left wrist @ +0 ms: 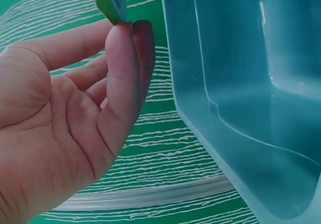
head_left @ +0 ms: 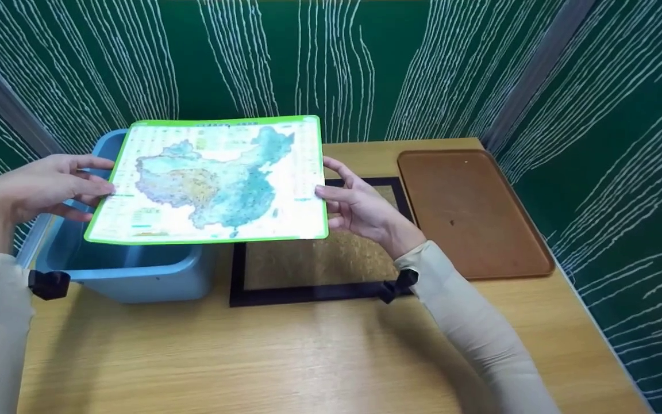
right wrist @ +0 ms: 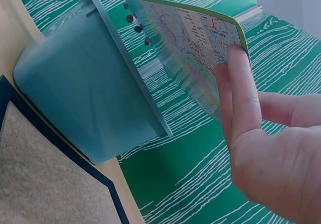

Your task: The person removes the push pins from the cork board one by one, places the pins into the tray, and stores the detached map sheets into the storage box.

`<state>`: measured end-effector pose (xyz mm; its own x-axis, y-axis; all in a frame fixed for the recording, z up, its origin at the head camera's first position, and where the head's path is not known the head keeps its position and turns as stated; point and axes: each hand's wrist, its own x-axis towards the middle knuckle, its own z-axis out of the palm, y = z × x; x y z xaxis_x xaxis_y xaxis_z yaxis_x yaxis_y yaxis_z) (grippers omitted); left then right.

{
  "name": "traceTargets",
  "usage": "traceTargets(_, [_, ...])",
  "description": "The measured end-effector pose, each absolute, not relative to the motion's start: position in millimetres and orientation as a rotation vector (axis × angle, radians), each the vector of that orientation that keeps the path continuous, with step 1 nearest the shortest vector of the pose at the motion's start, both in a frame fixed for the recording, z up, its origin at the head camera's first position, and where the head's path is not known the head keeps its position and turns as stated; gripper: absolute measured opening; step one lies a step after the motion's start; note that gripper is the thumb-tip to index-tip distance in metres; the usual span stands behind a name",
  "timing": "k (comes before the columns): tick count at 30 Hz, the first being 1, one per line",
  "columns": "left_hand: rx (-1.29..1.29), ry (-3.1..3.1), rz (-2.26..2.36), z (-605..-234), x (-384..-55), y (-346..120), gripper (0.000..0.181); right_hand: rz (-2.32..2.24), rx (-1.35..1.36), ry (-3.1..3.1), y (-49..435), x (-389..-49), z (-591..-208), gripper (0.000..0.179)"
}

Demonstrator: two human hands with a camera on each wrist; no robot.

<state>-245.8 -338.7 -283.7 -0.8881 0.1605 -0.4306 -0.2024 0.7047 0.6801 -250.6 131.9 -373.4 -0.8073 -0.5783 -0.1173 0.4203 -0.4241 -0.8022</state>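
Observation:
A thin map sheet (head_left: 210,184) with a bright green border is held up between both hands, above the blue bin and part of the dark-framed board. My left hand (head_left: 55,187) pinches its left edge, thumb on top and fingers beneath. At the opposite edge, my right hand (head_left: 365,207) pinches it the same way. From the right wrist view, the underside of the map (right wrist: 200,48) also shows printing. Under the map's left part stands the blue bin (head_left: 135,282); its interior (left wrist: 230,58) appears in the left wrist view, with no item visible in the part shown.
A brown tray (head_left: 474,213) lies at the right side of the wooden table (head_left: 285,356). Between it and the bin sits a cork-coloured board (head_left: 319,264) with a dark frame. Green walls (head_left: 285,63) with white wavy lines enclose the back and sides.

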Motion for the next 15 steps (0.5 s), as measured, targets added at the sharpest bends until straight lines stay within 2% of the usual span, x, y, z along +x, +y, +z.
traceTargets(15, [-0.117, 2.442, 0.973, -296, -253, -353, 0.090, -2.242, -0.226, 1.185, 102, -260, -373, 0.062])
